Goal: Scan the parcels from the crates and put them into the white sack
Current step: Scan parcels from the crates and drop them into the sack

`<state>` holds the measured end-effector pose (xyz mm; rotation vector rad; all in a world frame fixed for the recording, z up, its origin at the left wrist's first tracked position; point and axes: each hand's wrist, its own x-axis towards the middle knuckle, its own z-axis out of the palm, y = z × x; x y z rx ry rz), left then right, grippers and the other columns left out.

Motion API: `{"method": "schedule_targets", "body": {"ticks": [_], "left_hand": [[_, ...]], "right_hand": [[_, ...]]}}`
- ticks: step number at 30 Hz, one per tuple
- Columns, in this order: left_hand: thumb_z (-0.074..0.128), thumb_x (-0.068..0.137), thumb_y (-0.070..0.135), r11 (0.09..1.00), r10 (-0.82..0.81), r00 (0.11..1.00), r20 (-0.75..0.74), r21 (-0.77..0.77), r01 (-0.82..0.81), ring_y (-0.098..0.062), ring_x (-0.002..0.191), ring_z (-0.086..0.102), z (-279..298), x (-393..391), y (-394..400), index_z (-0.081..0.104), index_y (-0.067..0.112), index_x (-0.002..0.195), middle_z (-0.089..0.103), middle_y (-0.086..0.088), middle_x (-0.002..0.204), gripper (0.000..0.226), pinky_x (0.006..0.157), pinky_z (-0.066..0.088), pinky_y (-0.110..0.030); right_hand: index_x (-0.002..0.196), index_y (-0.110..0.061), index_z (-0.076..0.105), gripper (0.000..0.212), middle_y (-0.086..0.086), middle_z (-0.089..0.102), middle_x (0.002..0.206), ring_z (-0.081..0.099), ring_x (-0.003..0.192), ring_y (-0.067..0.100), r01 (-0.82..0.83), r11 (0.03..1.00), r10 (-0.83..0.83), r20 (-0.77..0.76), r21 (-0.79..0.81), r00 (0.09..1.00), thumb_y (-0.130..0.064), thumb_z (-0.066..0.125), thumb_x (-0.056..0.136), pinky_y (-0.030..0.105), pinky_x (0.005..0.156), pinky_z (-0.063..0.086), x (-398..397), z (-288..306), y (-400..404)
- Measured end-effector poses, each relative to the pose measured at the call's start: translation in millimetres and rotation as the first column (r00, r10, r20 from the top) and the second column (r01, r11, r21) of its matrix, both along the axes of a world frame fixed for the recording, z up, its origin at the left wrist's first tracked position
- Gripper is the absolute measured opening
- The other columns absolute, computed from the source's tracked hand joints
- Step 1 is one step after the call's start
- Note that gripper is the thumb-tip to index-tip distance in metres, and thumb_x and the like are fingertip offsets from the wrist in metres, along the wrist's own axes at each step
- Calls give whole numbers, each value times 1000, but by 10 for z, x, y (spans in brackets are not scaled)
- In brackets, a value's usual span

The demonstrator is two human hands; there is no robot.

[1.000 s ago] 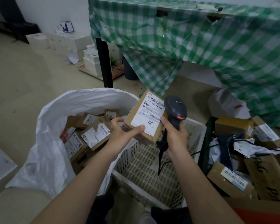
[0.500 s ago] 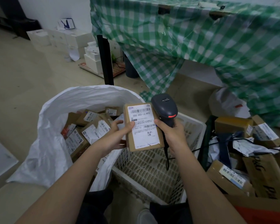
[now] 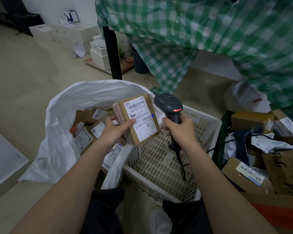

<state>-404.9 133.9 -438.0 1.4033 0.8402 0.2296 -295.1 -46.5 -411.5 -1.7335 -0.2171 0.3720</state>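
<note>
Far left: white sack point(image 3: 61, 115), mouth wide, brown parcels point(image 3: 91, 132) piled inside, at least six labels showing, exact count hard to tell. Stack of white boxes point(image 3: 71, 36) against the far wall behind it.

Left hand point(image 3: 115, 130) up over the sack's right rim, gripping one box point(image 3: 139, 119) — thumb across the front, fingers curled behind. Small brown cardboard, white shipping label facing up with barcodes and "502-602-12" printed, a blue dot at the label's right edge, a strip of red-and-white tape down the left side. Tilted slightly, held between sack and crate.

Just right of it, apart from the box: one black scanner point(image 3: 169, 105), red light glowing on its head, cord trailing down. Right hand point(image 3: 179, 127) wrapped tight round the handle.

Below both hands: one white plastic crate point(image 3: 210, 125), perforated walls and floor.

Far right: a heap of more brown boxes point(image 3: 250, 122), roughly five in view, mixed with crumpled bags. Above, green checked cloth point(image 3: 210, 31) hanging off a table.
</note>
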Motion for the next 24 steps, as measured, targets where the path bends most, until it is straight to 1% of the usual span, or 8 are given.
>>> {"method": "schedule_targets", "body": {"ticks": [2,4,7,11,13,19,22,24], "left_hand": [[78,75,39,999,51,999,12,7,-51,-23,102,61,-35,4,17,21,22,146,54,-4,127,92,61,53,-32],[78,76,36,996,89,995,42,-12,-88,-22,106,60,-72,10,41,24,22,147,53,-3,130,91,56,51,-26],[78,77,30,989,140,984,108,-54,-135,-19,108,59,-93,34,64,26,24,147,52,-1,133,87,61,52,-26],[76,80,30,985,171,973,154,-30,-168,-16,105,58,-49,73,60,29,27,147,52,2,128,82,73,50,-29],[77,79,30,986,168,970,175,-42,-163,-15,105,61,-34,72,61,30,28,146,55,0,131,81,74,52,-30],[76,80,29,988,155,969,194,-38,-150,-14,104,61,-16,73,42,31,28,145,57,-2,130,79,69,52,-27],[77,79,31,988,152,970,189,-39,-147,-19,111,60,-42,64,79,30,28,146,56,-4,133,82,75,53,-31],[78,77,34,989,147,972,181,-34,-143,-20,114,59,-56,61,104,29,30,146,56,-4,134,85,83,53,-37]], "right_hand": [[72,-15,64,11,2,63,61,62,62,19,-70,994,68,-24,-81,997,-12,69,81,36,64,51,-2,-41,-27],[75,-11,64,8,5,62,63,61,59,17,-150,980,144,-58,-132,988,-9,67,81,31,58,49,-18,-84,-71],[79,-10,62,7,8,59,67,58,52,14,-227,957,214,-90,-181,973,-10,68,82,30,57,47,-35,-131,-130],[84,-10,64,13,6,59,69,57,55,16,-245,954,221,-146,-171,964,-19,73,81,31,59,46,-54,-101,-133],[79,-11,64,17,3,58,64,55,54,16,-251,949,229,-130,-191,965,-23,76,79,31,58,46,-53,-94,-132],[59,-13,54,24,2,49,47,49,49,19,-221,943,215,-50,-250,975,-19,71,74,34,58,43,-60,-126,-140],[59,-11,53,23,4,49,49,48,51,20,-217,941,219,-24,-261,976,-18,71,74,34,59,42,-48,-112,-144],[60,-12,52,22,4,47,52,47,54,20,-211,940,219,-2,-269,976,-18,70,72,33,59,40,-44,-108,-139]]}}
